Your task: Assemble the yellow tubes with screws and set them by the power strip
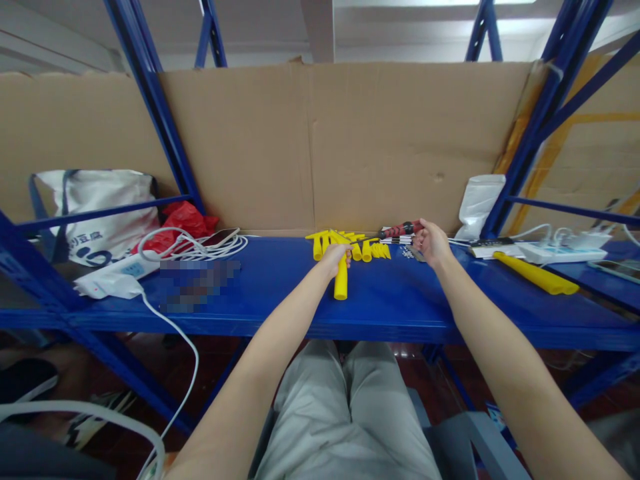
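My left hand (339,257) is closed around a yellow tubular piece (341,285), whose round end points towards me. In my right hand (433,243) is a screwdriver (400,230) with a red and black handle. Its thin dark shaft reaches left to the top of the yellow piece, by my left fingers; whether the tip touches is too small to tell. Just behind and beside my left hand lie several similar yellow pieces (367,252). Small metallic bits (407,252) lie on the blue shelf (280,303), left of my right hand.
A cardboard sheet (250,147) stands behind the shelf. Leftward are a canvas bag (110,207), a red plastic bag (186,220), a power strip (133,270) and coiled white cable (215,248). Rightward are a white pouch (481,203), longer yellow tubes (537,273) and another power strip (563,253).
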The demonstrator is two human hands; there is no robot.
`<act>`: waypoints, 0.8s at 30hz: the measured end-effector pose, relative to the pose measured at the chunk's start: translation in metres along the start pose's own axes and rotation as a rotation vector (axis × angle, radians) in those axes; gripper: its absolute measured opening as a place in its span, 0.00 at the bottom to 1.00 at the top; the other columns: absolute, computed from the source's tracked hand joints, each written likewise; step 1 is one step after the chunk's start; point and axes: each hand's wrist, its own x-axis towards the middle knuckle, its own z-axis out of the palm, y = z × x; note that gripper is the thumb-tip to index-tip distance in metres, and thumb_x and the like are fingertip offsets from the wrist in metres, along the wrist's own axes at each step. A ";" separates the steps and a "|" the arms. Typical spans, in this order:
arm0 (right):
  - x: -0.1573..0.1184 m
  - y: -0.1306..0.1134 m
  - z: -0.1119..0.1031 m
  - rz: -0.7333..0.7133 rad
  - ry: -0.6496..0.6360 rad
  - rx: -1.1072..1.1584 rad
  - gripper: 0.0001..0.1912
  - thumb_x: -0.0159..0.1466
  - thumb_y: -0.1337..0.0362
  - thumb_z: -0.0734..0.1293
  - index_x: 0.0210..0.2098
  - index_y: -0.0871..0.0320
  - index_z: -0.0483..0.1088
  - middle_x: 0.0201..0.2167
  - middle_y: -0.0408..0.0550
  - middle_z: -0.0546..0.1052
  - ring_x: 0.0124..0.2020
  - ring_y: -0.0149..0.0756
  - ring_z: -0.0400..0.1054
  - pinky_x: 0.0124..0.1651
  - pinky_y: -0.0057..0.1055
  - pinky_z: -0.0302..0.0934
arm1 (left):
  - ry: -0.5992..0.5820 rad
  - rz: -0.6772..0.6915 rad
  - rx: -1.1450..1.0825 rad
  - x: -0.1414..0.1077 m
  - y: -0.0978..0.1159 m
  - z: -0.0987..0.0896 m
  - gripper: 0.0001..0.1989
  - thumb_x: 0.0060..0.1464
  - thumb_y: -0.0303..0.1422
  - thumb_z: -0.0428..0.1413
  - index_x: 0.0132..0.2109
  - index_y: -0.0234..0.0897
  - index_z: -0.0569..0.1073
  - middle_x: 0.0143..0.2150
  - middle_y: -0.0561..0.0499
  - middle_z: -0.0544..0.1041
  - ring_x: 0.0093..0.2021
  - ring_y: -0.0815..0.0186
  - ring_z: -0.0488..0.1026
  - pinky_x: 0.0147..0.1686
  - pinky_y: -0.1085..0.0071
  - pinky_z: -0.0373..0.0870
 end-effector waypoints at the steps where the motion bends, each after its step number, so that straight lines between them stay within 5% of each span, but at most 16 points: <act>1: -0.001 0.000 0.000 0.000 0.018 0.007 0.18 0.50 0.52 0.72 0.25 0.54 0.60 0.10 0.33 0.58 0.10 0.23 0.51 0.10 0.20 0.47 | -0.002 0.002 0.005 0.000 0.000 0.000 0.09 0.49 0.22 0.53 0.29 0.37 0.60 0.15 0.60 0.60 0.12 0.76 0.55 0.14 0.78 0.53; 11: -0.010 -0.010 0.008 0.006 -0.028 0.044 0.16 0.51 0.54 0.73 0.30 0.56 0.67 0.12 0.35 0.63 0.12 0.22 0.55 0.13 0.18 0.49 | 0.010 0.010 0.015 0.001 0.000 0.000 0.09 0.49 0.21 0.52 0.27 0.37 0.60 0.14 0.59 0.60 0.12 0.76 0.55 0.15 0.77 0.53; 24: -0.012 -0.011 0.011 -0.060 0.006 -0.032 0.24 0.46 0.50 0.75 0.22 0.55 0.57 0.11 0.33 0.62 0.11 0.22 0.55 0.11 0.18 0.50 | -0.004 0.008 0.038 0.001 -0.001 0.000 0.09 0.50 0.21 0.51 0.28 0.37 0.60 0.13 0.60 0.59 0.11 0.76 0.55 0.14 0.78 0.52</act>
